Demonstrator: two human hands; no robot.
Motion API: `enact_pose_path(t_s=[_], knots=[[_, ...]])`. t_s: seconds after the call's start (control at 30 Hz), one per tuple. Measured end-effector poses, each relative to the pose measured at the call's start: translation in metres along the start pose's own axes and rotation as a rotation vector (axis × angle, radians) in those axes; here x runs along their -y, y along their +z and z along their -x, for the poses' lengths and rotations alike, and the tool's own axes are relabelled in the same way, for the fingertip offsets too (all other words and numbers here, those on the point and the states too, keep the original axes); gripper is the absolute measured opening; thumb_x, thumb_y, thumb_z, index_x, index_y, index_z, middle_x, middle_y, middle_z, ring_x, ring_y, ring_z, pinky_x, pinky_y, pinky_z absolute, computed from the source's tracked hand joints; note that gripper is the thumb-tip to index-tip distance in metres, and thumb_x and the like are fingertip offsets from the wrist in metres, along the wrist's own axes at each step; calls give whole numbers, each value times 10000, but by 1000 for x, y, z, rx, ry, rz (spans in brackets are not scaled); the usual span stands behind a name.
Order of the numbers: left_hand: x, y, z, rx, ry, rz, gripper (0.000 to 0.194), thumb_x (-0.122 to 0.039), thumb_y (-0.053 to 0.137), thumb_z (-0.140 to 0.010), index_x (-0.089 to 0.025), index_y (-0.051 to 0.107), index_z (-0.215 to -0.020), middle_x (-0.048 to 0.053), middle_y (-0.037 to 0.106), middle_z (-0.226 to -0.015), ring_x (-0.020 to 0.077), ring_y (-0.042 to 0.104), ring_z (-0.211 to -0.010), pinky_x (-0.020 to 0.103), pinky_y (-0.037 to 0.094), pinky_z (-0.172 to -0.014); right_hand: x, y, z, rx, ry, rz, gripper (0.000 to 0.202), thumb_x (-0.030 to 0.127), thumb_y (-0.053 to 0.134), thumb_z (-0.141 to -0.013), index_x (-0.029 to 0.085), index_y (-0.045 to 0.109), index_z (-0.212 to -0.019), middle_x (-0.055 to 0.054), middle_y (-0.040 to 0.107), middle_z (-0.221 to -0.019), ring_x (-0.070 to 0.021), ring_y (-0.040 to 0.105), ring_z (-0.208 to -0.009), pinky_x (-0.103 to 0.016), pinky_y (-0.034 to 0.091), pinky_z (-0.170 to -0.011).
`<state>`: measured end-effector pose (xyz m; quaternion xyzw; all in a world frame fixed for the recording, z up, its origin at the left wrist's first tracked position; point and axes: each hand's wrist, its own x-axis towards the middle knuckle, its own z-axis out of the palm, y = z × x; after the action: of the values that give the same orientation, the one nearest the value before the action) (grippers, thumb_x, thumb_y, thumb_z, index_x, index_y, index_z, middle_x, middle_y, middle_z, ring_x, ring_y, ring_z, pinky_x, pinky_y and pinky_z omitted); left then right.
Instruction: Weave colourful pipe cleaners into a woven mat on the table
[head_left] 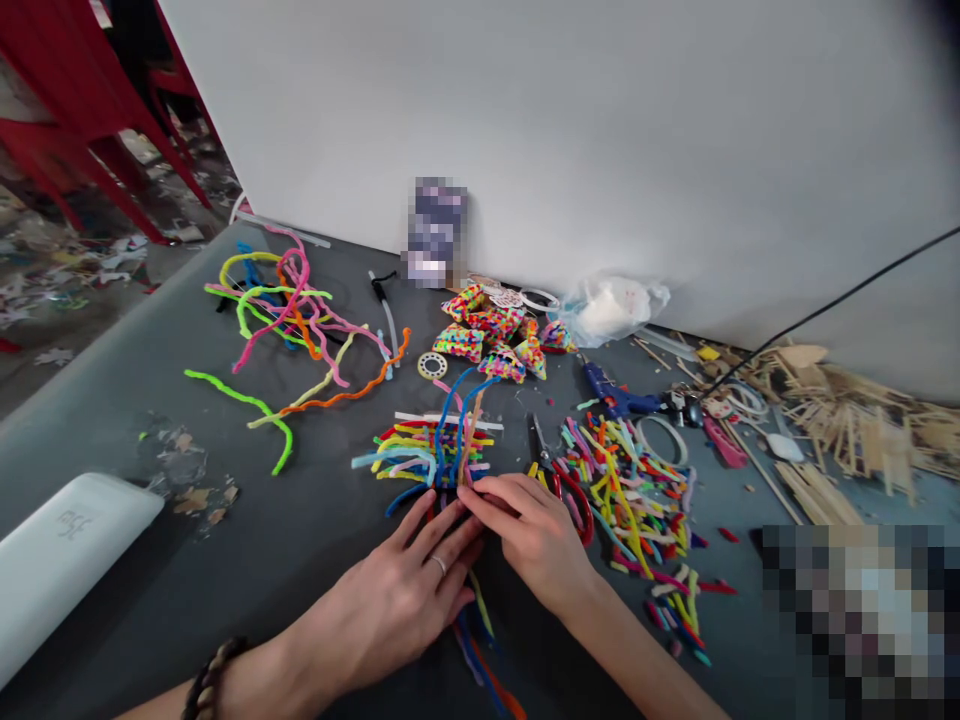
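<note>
A woven piece of coloured pipe cleaners (pixel 450 450) lies on the dark table, with blue, pink and orange strands running away from me and more strands trailing towards me. My left hand (pixel 416 580), with a ring and a braided bracelet, lies over its near end, fingers spread and pressing on the strands. My right hand (pixel 532 535) is at the piece's near right edge, thumb and index finger pinched on a strand beside my left fingertips. Red-handled scissors (pixel 574 500) lie just right of the piece, partly behind my right hand.
Loose pipe cleaners (pixel 289 310) lie at the back left, cut pieces (pixel 637 490) on the right. Behind are small woven pouches (pixel 491 335), a plastic bag (pixel 615 305) and a blue glue gun (pixel 619 390). Wooden sticks (pixel 862 430) cover the far right; a white case (pixel 71 560) sits left.
</note>
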<state>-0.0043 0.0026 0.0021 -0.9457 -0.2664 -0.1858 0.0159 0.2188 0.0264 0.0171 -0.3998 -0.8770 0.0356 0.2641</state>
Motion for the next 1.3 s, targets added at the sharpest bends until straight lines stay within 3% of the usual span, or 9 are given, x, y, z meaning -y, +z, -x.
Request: enact_pose_path(t_s=[0.17, 0.27, 0.4, 0.67, 0.9, 1.03, 1.2, 1.3], knots=[[1, -6, -2, 34, -71, 92, 370, -329, 543, -1031, -142, 625, -1339, 168, 465, -1562, 352, 364, -1491, 475, 421, -1177, 1, 1, 6, -103, 114, 55, 338, 15, 549, -955, 232, 743, -1128, -26, 754, -1033, -170, 667, -951, -321, 499, -893], [3, -8, -2, 42, -74, 95, 385, -308, 560, -1020, -139, 603, -1363, 217, 472, -1541, 369, 392, -1471, 479, 455, -1148, 2, -2, 7, -103, 51, 143, 333, 15, 531, -959, 223, 746, -1102, -25, 764, -1012, -177, 677, -931, -337, 468, -834], [3, -9, -2, 68, -47, 102, 438, -342, 540, -1024, -131, 549, -1408, 246, 464, -1536, 371, 404, -1463, 491, 423, -1169, 5, -7, 8, -77, -63, 280, 312, 25, 500, -983, 173, 733, -1128, -46, 775, -1006, -193, 684, -936, -355, 434, -819], [3, -10, -3, 184, -74, 153, 539, -465, 479, -1036, -146, 437, -1468, 269, 349, -1601, 386, 310, -1507, 498, 345, -1210, 9, -8, 8, 28, -96, 359, 281, 86, 498, -1010, 167, 724, -1155, -59, 774, -1056, -182, 677, -866, -359, 411, -735], [4, -13, -6, 242, -108, 182, 527, -503, 488, -1029, -195, 447, -1453, 242, 381, -1591, 367, 325, -1506, 502, 360, -1195, 2, -24, -7, 168, 236, 24, 298, 107, 582, -936, 293, 755, -1090, 19, 780, -1008, -155, 704, -826, -321, 469, -792], [6, -14, -7, 244, -92, 185, 532, -512, 487, -1027, -203, 442, -1458, 240, 407, -1574, 361, 322, -1509, 495, 367, -1189, -1, -33, -30, 78, 466, -71, 201, 234, 579, -986, 278, 760, -1060, 13, 780, -962, -156, 710, -786, -287, 504, -741], [6, -13, -7, 237, -91, 181, 511, -473, 499, -1030, -189, 451, -1451, 252, 424, -1558, 374, 347, -1495, 501, 376, -1179, -6, -13, -52, 96, 507, -3, 177, 264, 679, -936, 283, 759, -1092, -9, 749, -1027, -186, 710, -890, -293, 510, -783], [5, -11, -7, 235, -89, 187, 505, -464, 505, -1027, -180, 457, -1443, 258, 426, -1555, 379, 360, -1488, 506, 375, -1180, -7, 0, -56, 112, 552, -84, 261, 245, 746, -874, 252, 725, -1134, -11, 720, -1010, -164, 688, -819, -270, 501, -705]])
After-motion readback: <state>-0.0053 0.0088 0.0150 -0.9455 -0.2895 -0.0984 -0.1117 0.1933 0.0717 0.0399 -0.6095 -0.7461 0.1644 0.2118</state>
